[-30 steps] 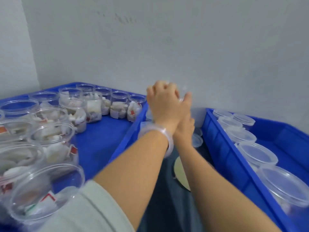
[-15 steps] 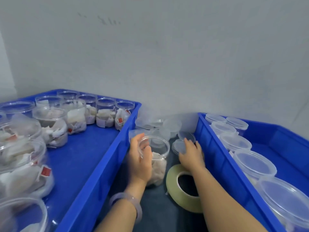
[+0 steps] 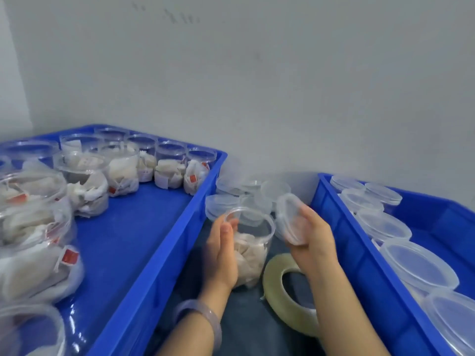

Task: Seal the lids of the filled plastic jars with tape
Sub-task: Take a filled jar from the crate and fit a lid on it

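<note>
Lid (image 3: 289,220), held tilted in the right hand (image 3: 314,242) just right of the open jar (image 3: 253,250) gripped by the left hand (image 3: 222,255), should land flat and snap fully before tape (image 3: 272,286), lying under the right wrist, goes on.

Left crate (image 3: 144,240): open filled jars (image 3: 120,173) inside, far and left.
Right crate (image 3: 359,265): lidded jars (image 3: 416,263) along its left wall.
Between crates: jar (image 3: 250,253); lid (image 3: 290,222) right of its mouth; tape roll (image 3: 272,286) near right; loose lids (image 3: 231,186) behind.
</note>
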The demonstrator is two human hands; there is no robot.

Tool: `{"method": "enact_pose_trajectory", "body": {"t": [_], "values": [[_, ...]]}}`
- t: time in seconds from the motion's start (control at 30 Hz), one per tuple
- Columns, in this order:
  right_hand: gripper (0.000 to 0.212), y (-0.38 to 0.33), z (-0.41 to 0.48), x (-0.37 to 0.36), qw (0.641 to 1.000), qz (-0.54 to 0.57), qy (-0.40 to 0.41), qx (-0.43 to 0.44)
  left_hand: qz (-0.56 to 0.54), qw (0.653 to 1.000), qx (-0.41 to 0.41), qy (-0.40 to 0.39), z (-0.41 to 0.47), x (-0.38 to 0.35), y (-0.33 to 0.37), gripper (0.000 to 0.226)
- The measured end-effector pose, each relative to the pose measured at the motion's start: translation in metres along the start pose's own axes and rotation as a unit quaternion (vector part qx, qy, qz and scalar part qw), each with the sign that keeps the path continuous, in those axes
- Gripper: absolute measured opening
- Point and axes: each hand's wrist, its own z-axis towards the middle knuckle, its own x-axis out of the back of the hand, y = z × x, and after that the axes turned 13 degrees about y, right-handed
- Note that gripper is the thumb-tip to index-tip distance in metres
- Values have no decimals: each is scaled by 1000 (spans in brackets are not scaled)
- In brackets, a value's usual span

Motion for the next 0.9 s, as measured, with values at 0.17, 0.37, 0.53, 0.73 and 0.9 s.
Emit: {"method": "enact_pose_trajectory", "body": {"t": [0.17,0.37,0.53,0.73,0.9], "values": [[32,3,-42,-37,887,-351,-111,279,28,1000,-4,-5,-1,2,10,33],[60,2,-65,-46,706,-544,-202,407,86,996,-12,-12,3,2,-9,33],[61,6,-67,-41,753,-480,-145,426,60,998,8,23,1,-3,-3,31],[22,-9,-56,-44,891,-290,-232,259,-7,999,18,37,3,1,2,47],[15,-12,-48,-44,917,-240,-219,233,-3,998,47,43,3,-1,0,53]]}}
